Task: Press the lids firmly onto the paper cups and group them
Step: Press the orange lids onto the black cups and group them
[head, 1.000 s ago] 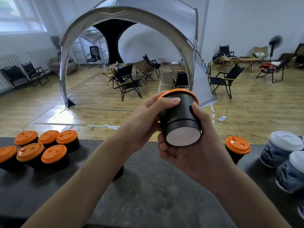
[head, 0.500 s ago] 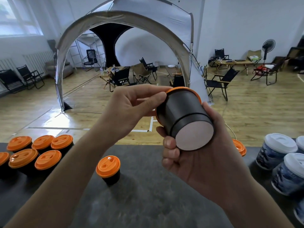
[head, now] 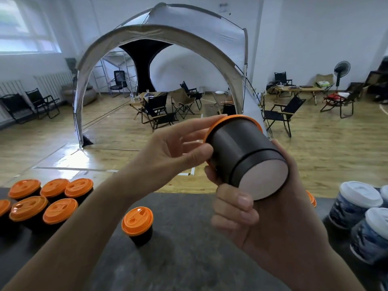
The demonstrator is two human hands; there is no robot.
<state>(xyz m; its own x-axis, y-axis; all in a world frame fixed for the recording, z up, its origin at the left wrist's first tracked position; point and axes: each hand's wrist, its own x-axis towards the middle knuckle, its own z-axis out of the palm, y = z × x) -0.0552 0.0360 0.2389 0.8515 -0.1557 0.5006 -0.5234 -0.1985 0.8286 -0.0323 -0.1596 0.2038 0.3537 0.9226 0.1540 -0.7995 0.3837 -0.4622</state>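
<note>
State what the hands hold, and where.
One black cup: right hand grips its wall near the base; left hand pinches the orange lid end.

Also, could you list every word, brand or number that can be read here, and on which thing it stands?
None can be read.
The black cup, held up, is plain; the orange lids show only embossed shapes; the blue cups carry a pattern, too blurred to show any letters.

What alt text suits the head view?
A black paper cup with an orange lid is held above a dark table, base toward the camera: the right hand grips its body, the left hand pinches the lid's rim. Orange-lidded cups stand grouped at left, white-lidded blue cups at right.
</note>
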